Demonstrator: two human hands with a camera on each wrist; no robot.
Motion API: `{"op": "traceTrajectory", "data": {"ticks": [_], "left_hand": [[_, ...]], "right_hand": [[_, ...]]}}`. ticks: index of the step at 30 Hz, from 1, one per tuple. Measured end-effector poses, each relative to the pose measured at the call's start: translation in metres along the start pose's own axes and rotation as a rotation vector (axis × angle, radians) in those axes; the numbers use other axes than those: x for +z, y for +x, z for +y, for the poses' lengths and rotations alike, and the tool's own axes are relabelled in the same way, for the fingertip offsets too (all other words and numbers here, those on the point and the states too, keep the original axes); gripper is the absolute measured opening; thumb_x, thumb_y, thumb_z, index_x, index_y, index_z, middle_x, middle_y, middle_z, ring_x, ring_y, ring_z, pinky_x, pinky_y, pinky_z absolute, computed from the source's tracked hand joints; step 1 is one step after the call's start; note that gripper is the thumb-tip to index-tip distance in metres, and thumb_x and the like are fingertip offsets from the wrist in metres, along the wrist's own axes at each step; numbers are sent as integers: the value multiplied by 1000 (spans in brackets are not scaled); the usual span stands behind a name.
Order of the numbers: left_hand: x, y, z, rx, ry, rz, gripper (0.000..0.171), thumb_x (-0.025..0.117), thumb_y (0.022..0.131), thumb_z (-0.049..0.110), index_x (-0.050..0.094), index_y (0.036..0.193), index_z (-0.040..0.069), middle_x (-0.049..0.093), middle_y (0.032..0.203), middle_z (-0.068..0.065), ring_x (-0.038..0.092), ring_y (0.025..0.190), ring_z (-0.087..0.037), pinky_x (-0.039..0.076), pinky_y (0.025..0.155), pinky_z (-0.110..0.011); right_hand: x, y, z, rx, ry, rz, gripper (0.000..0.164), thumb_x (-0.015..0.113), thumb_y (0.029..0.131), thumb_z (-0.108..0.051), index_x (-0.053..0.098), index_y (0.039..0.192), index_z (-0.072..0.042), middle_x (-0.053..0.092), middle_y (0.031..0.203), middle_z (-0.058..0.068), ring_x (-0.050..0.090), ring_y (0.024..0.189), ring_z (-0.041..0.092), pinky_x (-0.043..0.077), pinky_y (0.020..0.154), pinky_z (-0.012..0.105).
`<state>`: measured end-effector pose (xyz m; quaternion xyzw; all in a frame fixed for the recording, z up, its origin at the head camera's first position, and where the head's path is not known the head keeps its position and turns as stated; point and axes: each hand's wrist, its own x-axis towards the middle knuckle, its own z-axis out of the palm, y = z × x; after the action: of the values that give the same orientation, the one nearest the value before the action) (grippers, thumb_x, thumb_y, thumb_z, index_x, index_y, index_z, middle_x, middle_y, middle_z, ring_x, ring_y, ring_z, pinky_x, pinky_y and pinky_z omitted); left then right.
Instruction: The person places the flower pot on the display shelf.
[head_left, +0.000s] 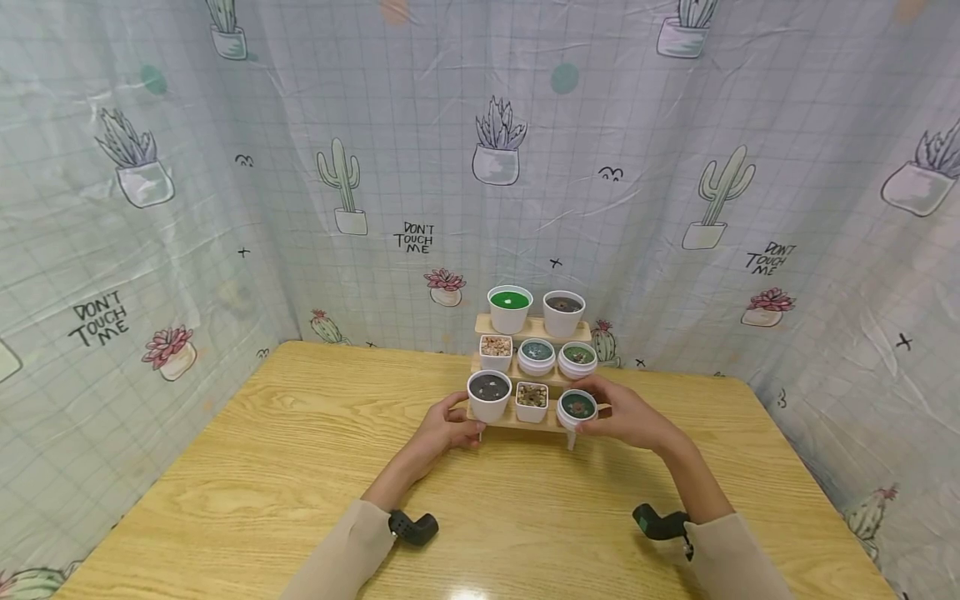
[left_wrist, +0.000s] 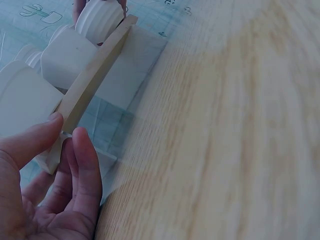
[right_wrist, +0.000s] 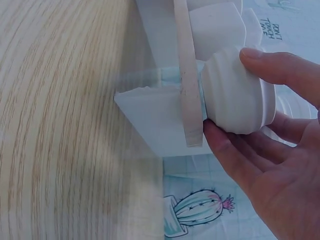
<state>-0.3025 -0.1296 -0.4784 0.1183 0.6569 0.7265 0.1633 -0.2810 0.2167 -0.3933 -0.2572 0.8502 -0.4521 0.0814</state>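
A tiered wooden stand [head_left: 517, 424] with white legs bears rows of small white pots. My left hand [head_left: 444, 427] grips the left end of its lowest shelf [left_wrist: 85, 85]; the thumb lies on the edge and the fingers curl beneath. Around a ribbed round pot [right_wrist: 235, 95] at that shelf's right end, my right hand [right_wrist: 270, 150] curls thumb and fingers. Dark green filling shows inside this pot in the head view. On the same shelf stand a tall round pot [head_left: 489, 407] with dark filling and a square pot [head_left: 532, 412] with pebbly filling.
The middle shelf carries a square pot [head_left: 496, 358] and two round ribbed pots. Two taller pots, one with bright green filling [head_left: 510, 317], stand on the top shelf. Behind the wooden table [head_left: 300, 467] hangs a cactus-print curtain [head_left: 420, 167].
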Motion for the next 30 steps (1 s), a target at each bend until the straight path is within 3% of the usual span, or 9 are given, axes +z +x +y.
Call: {"op": "traceTrajectory", "data": {"ticks": [6,17,30], "left_hand": [[1,0,1,6,3,6,77,74,91,5,35,158,5,66,93,-5,69,79,-16,65,77,-30],[0,-1,1,3,7,5,78,74,90,5,35,158,5,66,93,-5,69,79,-17,65,78,-31],[1,-1,1,4,7,3,78,73,91,6,34,158,5,66,94,-6,69,79,-17,65,77,-31]], "right_hand": [[-1,-1,0,6,-36,4,59,81,88,-11,54,139,2,64,129,20,62,116,28,59,96,34],[-1,-1,-4,41,-62,11,60,81,89,-15,53,138,6,64,130,23,62,122,40,58,101,54],[1,1,-6,183,-139,105,68,88,83,-25,54,133,6,66,125,22,64,118,36,60,96,48]]}}
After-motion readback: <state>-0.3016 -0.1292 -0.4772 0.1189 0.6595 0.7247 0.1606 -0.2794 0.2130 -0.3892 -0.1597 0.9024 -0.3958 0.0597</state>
